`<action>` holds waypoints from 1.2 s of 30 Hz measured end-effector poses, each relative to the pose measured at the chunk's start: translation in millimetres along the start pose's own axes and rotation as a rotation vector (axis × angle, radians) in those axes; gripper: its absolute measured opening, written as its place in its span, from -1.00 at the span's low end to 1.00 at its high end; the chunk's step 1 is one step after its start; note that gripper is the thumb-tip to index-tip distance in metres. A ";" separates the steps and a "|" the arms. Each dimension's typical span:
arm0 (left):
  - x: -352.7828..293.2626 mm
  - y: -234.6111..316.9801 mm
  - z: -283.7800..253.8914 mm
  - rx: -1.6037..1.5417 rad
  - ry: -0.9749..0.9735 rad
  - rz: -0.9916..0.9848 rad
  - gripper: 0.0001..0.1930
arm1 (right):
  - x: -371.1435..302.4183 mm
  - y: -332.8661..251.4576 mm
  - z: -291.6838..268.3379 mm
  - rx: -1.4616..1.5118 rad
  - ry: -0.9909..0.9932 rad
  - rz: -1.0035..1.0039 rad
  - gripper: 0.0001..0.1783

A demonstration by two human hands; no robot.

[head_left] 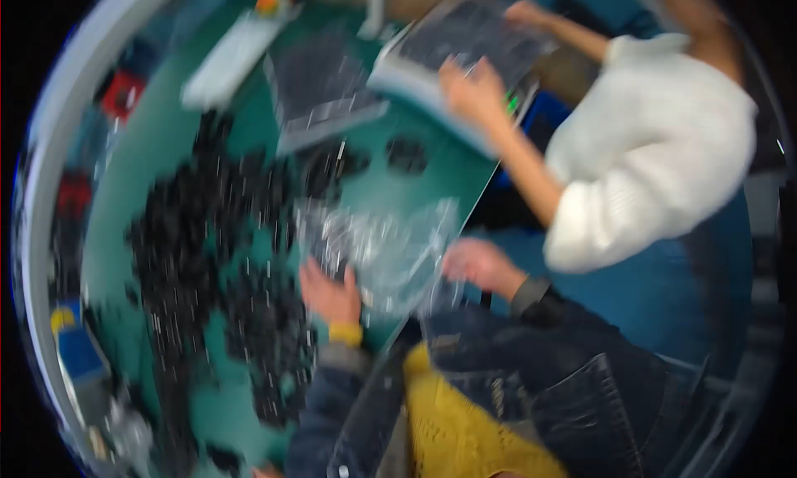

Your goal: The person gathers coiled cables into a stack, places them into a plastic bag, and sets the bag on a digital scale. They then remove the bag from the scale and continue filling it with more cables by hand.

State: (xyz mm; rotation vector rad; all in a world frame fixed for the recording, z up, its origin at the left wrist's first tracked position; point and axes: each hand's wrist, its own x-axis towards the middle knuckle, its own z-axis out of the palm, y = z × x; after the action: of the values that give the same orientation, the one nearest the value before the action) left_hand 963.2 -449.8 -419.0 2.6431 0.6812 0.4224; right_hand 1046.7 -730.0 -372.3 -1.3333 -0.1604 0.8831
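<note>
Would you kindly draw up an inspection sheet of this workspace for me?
Surface: green tabletop, its left side strewn with black pieces.
Job's things: clear plastic bag, just right of the black pieces.
Clutter: dark-filled bag and long white object farther back.
Grips: left hand at the clear plastic bag's left side, right hand at its right edge; blur hides how firmly either closes.
Cables: nothing seen.
Surroundings: at upper right, a co-worker's white sleeve and hand.
</note>
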 end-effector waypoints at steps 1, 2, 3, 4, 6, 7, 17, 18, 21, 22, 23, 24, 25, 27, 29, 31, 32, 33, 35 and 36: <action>1.9 -0.1 -0.4 0.006 0.028 -0.018 -0.22 | 0.5 -3.8 4.0 0.490 0.121 0.192 -0.84; 3.0 4.0 -8.9 -0.002 0.034 -0.037 -0.22 | 3.6 -4.2 2.3 0.419 0.169 0.190 -0.84; 4.4 6.0 -6.4 0.002 0.057 -0.024 -0.22 | 5.6 -4.1 -2.6 0.177 0.404 0.170 -0.83; 7.1 6.0 -0.2 0.006 0.092 -0.003 -0.22 | 10.9 -1.4 -7.6 -0.079 0.617 0.127 -0.82; 1.2 -0.7 5.4 0.022 0.065 -0.025 -0.21 | 2.2 -7.7 3.0 -0.202 0.640 0.029 -0.80; -1.7 -3.0 7.3 0.019 0.071 -0.018 -0.21 | -2.9 -15.3 9.0 -0.326 0.670 -0.117 -0.78; -7.6 -1.7 10.3 -0.012 0.087 -0.039 -0.14 | 45.8 25.3 27.0 -0.340 -0.064 0.014 -0.68; -6.4 -1.2 10.1 -0.078 0.106 -0.032 -0.13 | 61.3 25.1 31.8 -0.674 -0.128 -0.304 -0.63; -13.6 -8.2 3.7 -0.180 0.142 -0.046 -0.11 | 99.9 36.7 56.8 -0.975 -0.249 -0.653 -0.54; -17.0 -5.0 -3.1 -0.136 0.156 -0.002 -0.13 | 110.5 37.1 65.0 -0.983 -0.267 -0.669 -0.49; -22.4 -1.2 -9.8 -0.094 0.167 0.044 -0.15 | 118.2 36.9 72.4 -0.991 -0.282 -0.685 -0.44; -30.3 1.3 -13.5 -0.052 0.177 0.092 -0.17 | 124.0 35.2 78.7 -0.986 -0.304 -0.683 -0.44; -41.4 1.5 -16.7 -0.041 0.183 0.079 -0.17 | 130.4 27.5 88.5 -1.108 -0.309 -0.660 -0.43; -66.5 3.2 -20.2 -0.115 -0.037 0.227 -0.28 | 142.5 16.4 102.6 -1.361 -0.299 -0.620 -0.40; -72.2 8.0 -17.3 -0.166 -0.042 0.190 -0.32 | 153.0 12.4 106.2 -1.366 -0.301 -0.582 -0.39; -82.2 17.9 -22.0 -0.243 -0.096 0.128 -0.37 | 147.3 5.2 102.8 -1.376 -0.277 -0.456 -0.37; -83.1 19.9 -23.5 -0.267 -0.120 0.128 -0.37 | 146.8 6.9 100.7 -1.349 -0.281 -0.467 -0.37; -94.1 19.3 -25.4 -0.249 -0.149 0.092 -0.34 | 143.1 7.7 101.8 -1.325 -0.275 -0.479 -0.36; -100.1 14.4 -8.4 -0.259 -0.197 0.101 -0.31 | 150.2 28.0 96.8 -1.315 -0.346 -0.386 -0.35; -104.8 11.3 -7.2 -0.277 -0.187 0.067 -0.29 | 152.8 -11.7 106.9 -1.212 -0.446 -0.128 -0.33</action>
State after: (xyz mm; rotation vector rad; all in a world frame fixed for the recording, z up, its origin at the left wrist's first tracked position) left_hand 877.3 -510.6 -427.8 2.4082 0.4412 0.2618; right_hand 1094.3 -550.2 -389.4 -2.1547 -1.2698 0.9861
